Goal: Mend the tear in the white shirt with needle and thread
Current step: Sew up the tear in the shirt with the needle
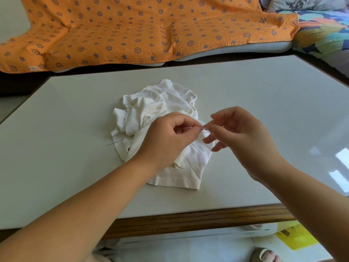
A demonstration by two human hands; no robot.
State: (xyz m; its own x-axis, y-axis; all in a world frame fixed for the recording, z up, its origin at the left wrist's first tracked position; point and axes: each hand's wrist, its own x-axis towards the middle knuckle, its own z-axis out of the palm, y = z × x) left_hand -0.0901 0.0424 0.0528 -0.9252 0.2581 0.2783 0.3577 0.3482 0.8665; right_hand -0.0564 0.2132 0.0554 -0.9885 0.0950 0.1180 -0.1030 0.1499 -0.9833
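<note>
Through the head camera we see the white shirt (pixel 160 110) crumpled on the tabletop (pixel 66 110), the needle (pixel 114 142) lying at its left edge, probably parked there so both hands are free for the thread (pixel 205 129). Our left hand (pixel 168 138) pinches the thread with curled fingers and our right hand (pixel 239 135) pinches it between thumb and forefinger just above the shirt, we judge to knot it. The thread is too fine to trace to the needle, and our hands hide part of the shirt.

Left hand (pixel 166 137), right hand (pixel 239 135) pinch thread (pixel 204 129) above crumpled white shirt (pixel 151 106); needle (pixel 114 143) at shirt's left edge, on table (pixel 66 167).
</note>
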